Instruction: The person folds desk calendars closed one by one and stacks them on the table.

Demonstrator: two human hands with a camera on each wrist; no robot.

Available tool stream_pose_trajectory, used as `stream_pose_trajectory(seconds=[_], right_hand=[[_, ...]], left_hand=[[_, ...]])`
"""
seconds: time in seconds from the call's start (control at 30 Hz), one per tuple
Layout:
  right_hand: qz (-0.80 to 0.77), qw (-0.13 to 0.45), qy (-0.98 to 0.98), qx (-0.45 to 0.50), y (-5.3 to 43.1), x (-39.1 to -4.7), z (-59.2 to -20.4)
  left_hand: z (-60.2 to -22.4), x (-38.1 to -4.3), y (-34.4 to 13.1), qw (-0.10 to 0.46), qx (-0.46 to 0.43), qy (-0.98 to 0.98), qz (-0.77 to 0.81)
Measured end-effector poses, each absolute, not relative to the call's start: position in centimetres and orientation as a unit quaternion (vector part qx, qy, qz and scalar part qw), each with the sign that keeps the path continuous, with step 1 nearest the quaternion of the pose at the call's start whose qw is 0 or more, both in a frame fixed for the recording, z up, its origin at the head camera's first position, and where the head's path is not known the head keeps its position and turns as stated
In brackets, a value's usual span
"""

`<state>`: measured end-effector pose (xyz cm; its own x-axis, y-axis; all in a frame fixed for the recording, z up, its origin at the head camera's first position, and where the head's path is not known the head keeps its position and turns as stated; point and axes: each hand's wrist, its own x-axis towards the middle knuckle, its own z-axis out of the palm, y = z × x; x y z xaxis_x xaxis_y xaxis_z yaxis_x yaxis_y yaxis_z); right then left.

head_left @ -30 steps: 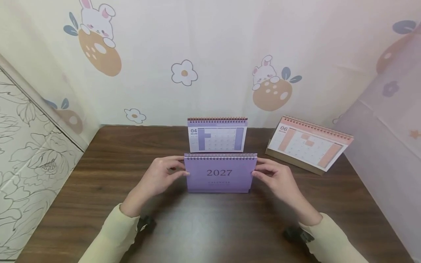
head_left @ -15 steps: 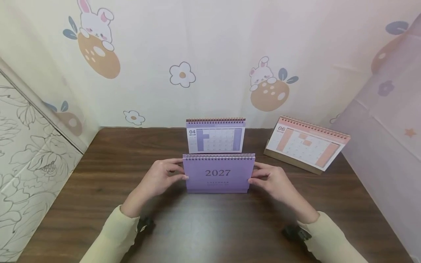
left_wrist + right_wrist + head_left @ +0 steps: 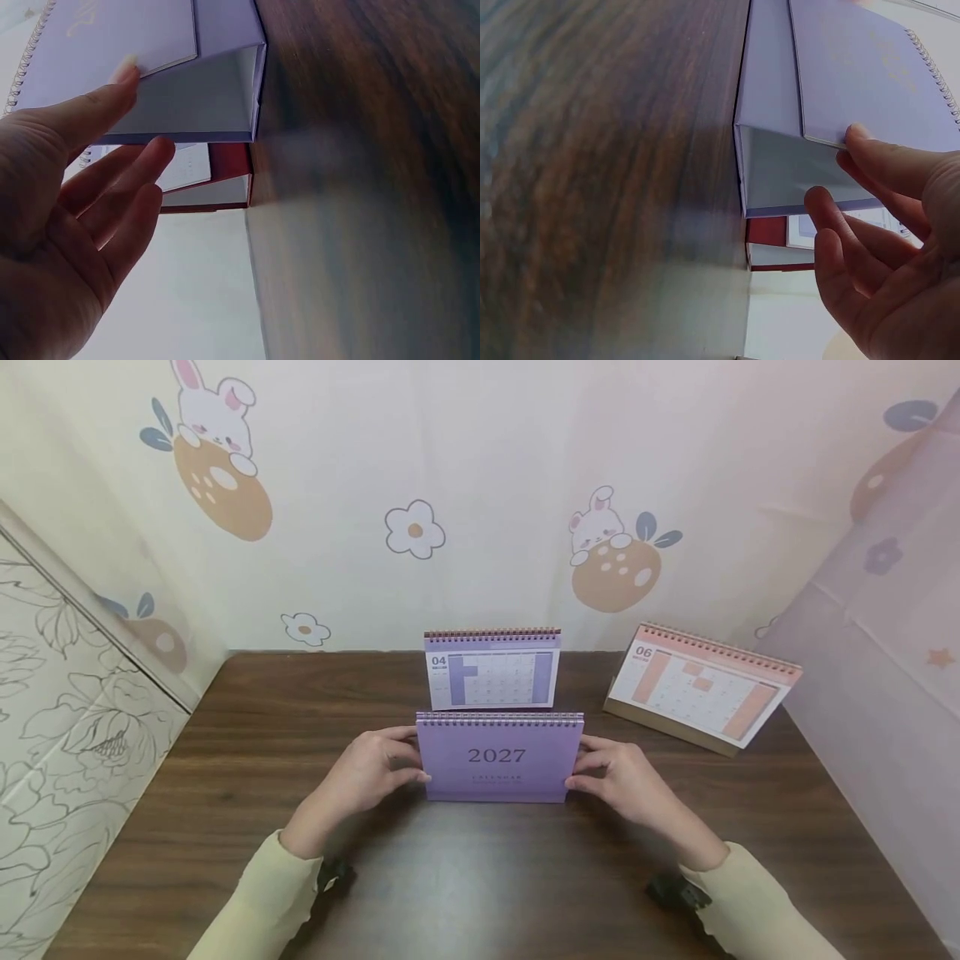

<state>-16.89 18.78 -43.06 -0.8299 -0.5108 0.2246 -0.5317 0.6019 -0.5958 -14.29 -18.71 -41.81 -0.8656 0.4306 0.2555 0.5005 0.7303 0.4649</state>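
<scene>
Fingers lowered, 2027 calendar facing viewer, longest crosswise

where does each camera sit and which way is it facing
Head: on the head, facing forward and down at the 2027 calendar, 04 calendar and 06 calendar; left hand, right hand and sleeves show.
Left wrist: on that wrist, facing the 2027 calendar's left end; left hand shows.
Right wrist: on that wrist, facing its right end; right hand shows.
Both wrist views share the 2027 calendar and table.
</scene>
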Motion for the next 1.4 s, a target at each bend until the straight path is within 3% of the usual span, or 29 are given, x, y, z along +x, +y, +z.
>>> stream_pose_trajectory(seconds=[0.83,1.4], right_hand=[[0.348,0.038,-0.898,0.265,18.8,-16.1,-41.5],[0.367,0.042,-0.891,0.266,18.9,-15.6,-40.4]], left_hand=[[-39.9,-13.3,-18.6,0.103,-0.245,-0.921,-0.286],[-39.1,-12.7,-18.4,0.078,-0.175,-0.905,-0.38]])
